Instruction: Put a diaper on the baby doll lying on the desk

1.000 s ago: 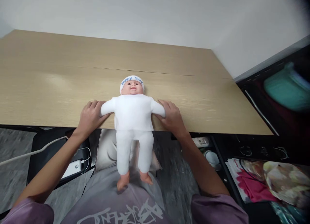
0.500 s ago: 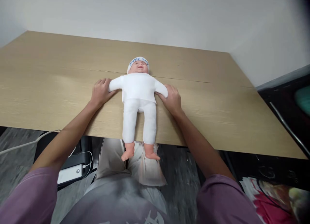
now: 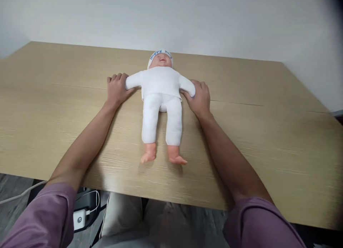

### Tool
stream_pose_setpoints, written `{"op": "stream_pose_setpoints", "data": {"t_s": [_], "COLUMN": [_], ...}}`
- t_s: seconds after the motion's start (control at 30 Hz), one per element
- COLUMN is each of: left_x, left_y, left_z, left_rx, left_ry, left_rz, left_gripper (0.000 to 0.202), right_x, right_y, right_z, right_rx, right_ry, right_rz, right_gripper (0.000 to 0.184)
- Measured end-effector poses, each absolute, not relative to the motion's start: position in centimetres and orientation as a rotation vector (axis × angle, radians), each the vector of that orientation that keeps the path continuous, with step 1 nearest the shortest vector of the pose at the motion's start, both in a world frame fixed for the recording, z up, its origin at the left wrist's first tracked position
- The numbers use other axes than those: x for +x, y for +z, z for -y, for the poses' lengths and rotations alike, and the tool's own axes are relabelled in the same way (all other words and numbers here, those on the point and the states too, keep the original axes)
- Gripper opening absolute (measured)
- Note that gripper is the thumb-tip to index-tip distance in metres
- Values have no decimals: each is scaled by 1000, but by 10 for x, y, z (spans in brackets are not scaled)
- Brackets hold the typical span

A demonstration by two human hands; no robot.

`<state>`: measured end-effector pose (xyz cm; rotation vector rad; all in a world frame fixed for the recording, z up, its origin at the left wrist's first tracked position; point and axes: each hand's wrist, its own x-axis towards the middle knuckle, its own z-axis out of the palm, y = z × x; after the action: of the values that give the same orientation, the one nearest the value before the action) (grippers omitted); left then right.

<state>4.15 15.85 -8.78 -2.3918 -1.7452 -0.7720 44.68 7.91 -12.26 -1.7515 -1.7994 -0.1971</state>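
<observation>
A baby doll in white clothes lies on its back on the wooden table, head toward the wall and bare feet toward me. Its white cap carries blue lettering. My left hand is closed round the end of the doll's sleeve on the left side. On the right side, my right hand grips the other sleeve end. Both of the doll's arms are spread outward, and its own hands are hidden from sight.
A pale wall rises behind the table. Below the front edge, at the left, a white device with a cable rests on a dark surface. Another pale cable runs in from the left.
Both hands have moved the doll farther in over the table, toward the wall. Its feet, which hung past the front edge, are now above the tabletop. The view has shifted too.
</observation>
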Motion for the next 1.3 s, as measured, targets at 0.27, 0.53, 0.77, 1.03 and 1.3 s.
{"op": "stream_pose_setpoints", "data": {"t_s": [0.27, 0.53, 0.77, 1.03, 1.3], "left_x": [18, 5, 9, -1, -2], "left_y": [-86, -89, -89, -91, -93], "left_z": [-156, -169, -145, -100, -68], "left_rx": [-2454, -2450, -2398, -2256, -2337], "left_ry": [-709, -696, -867, -1025, -948], "left_rz": [1763, 1850, 1827, 1938, 1984], "left_gripper": [105, 107, 99, 67, 74], "right_x": [498, 515, 498, 464, 452], "right_y": [-127, -133, -144, -151, -137], "right_z": [-73, -87, -62, 34, 60], "right_rx": [-1704, -1738, -1798, -1811, -1927], "right_ry": [-161, -133, -133, -119, -71], "right_rz": [1982, 2018, 1929, 1763, 1728], "right_gripper": [77, 75, 94, 89, 81]}}
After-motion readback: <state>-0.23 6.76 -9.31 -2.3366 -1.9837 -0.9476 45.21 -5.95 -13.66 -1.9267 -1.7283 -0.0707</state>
